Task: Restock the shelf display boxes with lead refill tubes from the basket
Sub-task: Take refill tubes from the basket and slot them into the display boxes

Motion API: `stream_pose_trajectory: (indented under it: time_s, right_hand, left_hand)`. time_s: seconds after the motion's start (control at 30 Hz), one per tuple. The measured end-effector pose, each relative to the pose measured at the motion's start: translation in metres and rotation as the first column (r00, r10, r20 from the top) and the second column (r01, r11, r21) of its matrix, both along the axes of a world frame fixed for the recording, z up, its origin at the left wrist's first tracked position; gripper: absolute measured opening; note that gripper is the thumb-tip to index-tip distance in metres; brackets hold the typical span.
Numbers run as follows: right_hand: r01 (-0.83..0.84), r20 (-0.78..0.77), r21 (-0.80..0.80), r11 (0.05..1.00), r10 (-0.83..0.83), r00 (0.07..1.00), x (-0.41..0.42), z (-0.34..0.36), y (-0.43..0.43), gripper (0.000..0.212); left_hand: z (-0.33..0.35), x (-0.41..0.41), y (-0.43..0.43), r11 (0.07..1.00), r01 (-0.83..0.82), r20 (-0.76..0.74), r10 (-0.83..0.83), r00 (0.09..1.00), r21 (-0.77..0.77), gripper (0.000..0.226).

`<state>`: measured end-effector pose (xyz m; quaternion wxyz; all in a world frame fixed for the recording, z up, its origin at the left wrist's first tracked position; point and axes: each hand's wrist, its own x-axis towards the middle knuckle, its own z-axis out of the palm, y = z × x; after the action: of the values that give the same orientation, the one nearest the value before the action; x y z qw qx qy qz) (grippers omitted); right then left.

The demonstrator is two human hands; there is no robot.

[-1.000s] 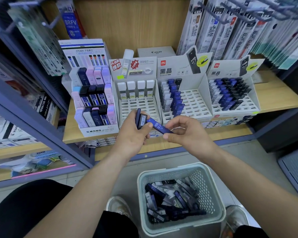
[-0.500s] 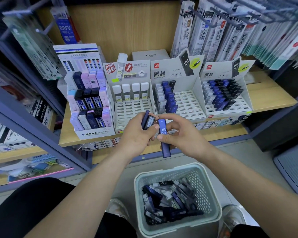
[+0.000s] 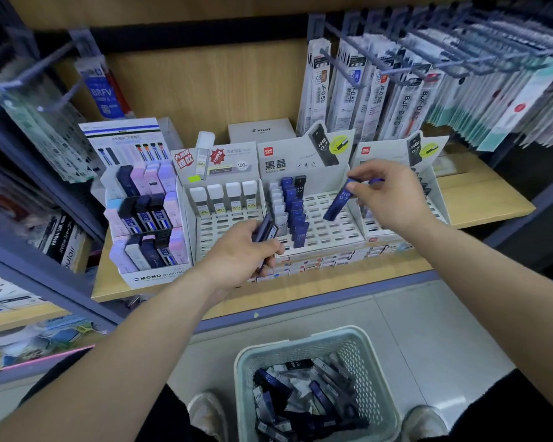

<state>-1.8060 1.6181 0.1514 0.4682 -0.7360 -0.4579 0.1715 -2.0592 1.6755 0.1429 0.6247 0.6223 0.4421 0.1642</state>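
My right hand (image 3: 393, 199) pinches a blue HB 0.7 lead refill tube (image 3: 339, 200) by its top end, tilted over the slotted tray of the middle white display box (image 3: 329, 231). That box holds a column of white and blue tubes (image 3: 292, 215) along its left side. My left hand (image 3: 243, 250) grips two or three more tubes (image 3: 265, 229) at the box's front left corner. A pale green basket (image 3: 377, 371) on the floor below holds several loose tubes (image 3: 300, 397).
A second display box (image 3: 393, 151) stands partly behind my right hand. Left of the middle box are a white-capped refill box (image 3: 221, 199) and a MONO eraser-style display (image 3: 147, 218). Hanging refill packs (image 3: 396, 90) crowd the upper right. My shoes flank the basket.
My right hand took the blue tube from beside my left hand and carried it up and right over the middle box. The left hand moved forward to the box's front edge.
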Motion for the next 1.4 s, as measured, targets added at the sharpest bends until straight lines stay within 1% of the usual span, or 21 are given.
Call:
stream_pose_trajectory:
  time_s: [0.1, 0.23, 0.43, 0.53, 0.67, 0.73, 0.83, 0.93, 1.1, 1.17, 1.23, 1.27, 1.33, 1.4]
  right_hand:
    - [0.008, 0.054, 0.019, 1.0, -0.009, 0.999, 0.008, -0.009, 0.023, 0.016]
    - [-0.016, 0.136, -0.016, 1.0, 0.018, 0.991, 0.008, -0.025, 0.048, 0.013]
    - [-0.002, 0.191, -0.053, 0.999, 0.012, 0.982, 0.008, -0.039, 0.067, 0.009]
    - [-0.048, 0.255, -0.055, 0.997, 0.06, 0.965, 0.008, -0.038, 0.07, 0.01]
    - [-0.115, 0.395, -0.079, 0.99, 0.138, 0.908, 0.011, -0.041, 0.072, 0.013]
    - [-0.13, 0.426, -0.063, 0.99, 0.144, 0.893, 0.011, -0.043, 0.073, 0.017]
    - [-0.137, 0.452, 0.013, 0.99, 0.117, 0.884, 0.007, -0.045, 0.076, 0.021]
    - [-0.094, 0.444, 0.006, 0.996, 0.081, 0.892, 0.006, -0.052, 0.08, 0.022]
    - [-0.081, 0.447, -0.105, 0.991, 0.12, 0.887, 0.001, -0.061, 0.08, 0.029]
    - [-0.043, 0.464, -0.081, 0.996, 0.075, 0.882, -0.004, -0.05, 0.078, 0.029]
    - [-0.023, 0.448, -0.006, 1.0, 0.023, 0.894, -0.016, -0.033, 0.07, 0.025]
    - [-0.05, 0.403, 0.021, 0.999, 0.037, 0.915, -0.025, -0.024, 0.065, 0.019]
    - [-0.173, 0.233, 0.02, 0.985, 0.164, 0.959, -0.046, -0.01, 0.05, 0.01]
    - [-0.32, 0.061, -0.049, 0.946, 0.322, 0.945, -0.065, -0.007, 0.035, 0.007]
  left_hand:
    - [-0.002, 0.003, 0.008, 1.0, -0.007, 0.027, 0.007, 1.0, -0.021, 0.012]
    - [-0.004, 0.011, 0.017, 0.999, 0.025, -0.002, -0.025, 1.0, -0.037, 0.013]
    - [-0.01, 0.016, 0.03, 0.999, 0.02, 0.003, -0.02, 1.0, -0.028, 0.016]
    - [-0.014, 0.015, 0.032, 1.0, 0.024, 0.013, -0.024, 1.0, -0.017, 0.016]
    - [-0.019, 0.008, 0.033, 1.0, 0.023, 0.013, -0.023, 1.0, -0.006, 0.015]
    - [-0.02, 0.005, 0.031, 1.0, 0.025, 0.016, -0.025, 1.0, -0.002, 0.016]
    - [-0.02, 0.0, 0.028, 0.999, 0.038, 0.016, -0.038, 0.999, -0.001, 0.014]
    - [-0.022, -0.002, 0.025, 0.999, 0.036, 0.02, -0.036, 0.999, 0.0, 0.015]
    - [-0.02, -0.001, 0.023, 0.999, 0.026, 0.029, -0.027, 0.999, 0.019, 0.015]
    - [-0.02, 0.0, 0.023, 0.999, 0.019, 0.036, -0.021, 0.999, 0.046, 0.016]
    - [-0.02, 0.001, 0.025, 0.997, 0.012, 0.039, -0.015, 0.999, 0.077, 0.017]
    - [-0.02, 0.002, 0.025, 0.995, 0.009, 0.039, -0.013, 0.999, 0.095, 0.017]
    - [-0.021, 0.004, 0.025, 0.992, 0.007, 0.045, -0.012, 0.999, 0.124, 0.017]
    - [-0.021, 0.007, 0.025, 0.99, 0.011, 0.061, -0.02, 0.998, 0.14, 0.018]
